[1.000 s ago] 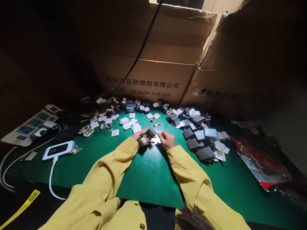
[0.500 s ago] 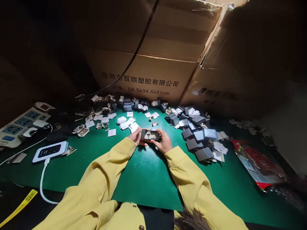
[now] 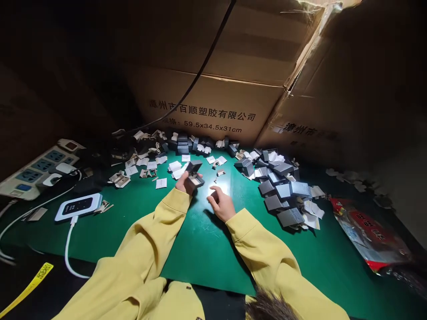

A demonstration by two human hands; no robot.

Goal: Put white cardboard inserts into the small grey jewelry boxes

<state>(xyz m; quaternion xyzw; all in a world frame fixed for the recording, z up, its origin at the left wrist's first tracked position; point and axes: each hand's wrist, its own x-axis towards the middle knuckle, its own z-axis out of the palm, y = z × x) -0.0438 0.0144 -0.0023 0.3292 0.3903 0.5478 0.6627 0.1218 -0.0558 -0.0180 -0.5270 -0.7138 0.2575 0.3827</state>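
My left hand [image 3: 185, 183] is closed around a small dark hinged box [image 3: 195, 180], whose lid stands raised and whose inside looks pale. To its right, over the green table, my right hand [image 3: 222, 203] is held off the box. Its thumb and bent forefinger are a little apart, with nothing visible between them. Just beyond the right hand lie small torn card scraps [image 3: 220, 172]. White folded papers [image 3: 176, 169] lie behind the left hand, and a small printed white card [image 3: 161, 183] sits to its left.
A pile of dark small boxes [image 3: 290, 217] and papers spreads on the right, beside a red and clear plastic bag [image 3: 370, 233]. At left are a power strip [image 3: 40, 168] and a white device [image 3: 78, 207] with a cable. Large cartons [image 3: 213, 98] stand behind the green table [image 3: 213, 258].
My right hand has let go of the box and drawn away from it. The box, now in my left hand alone, is turned and tilted with its lid up. The view has shifted slightly.
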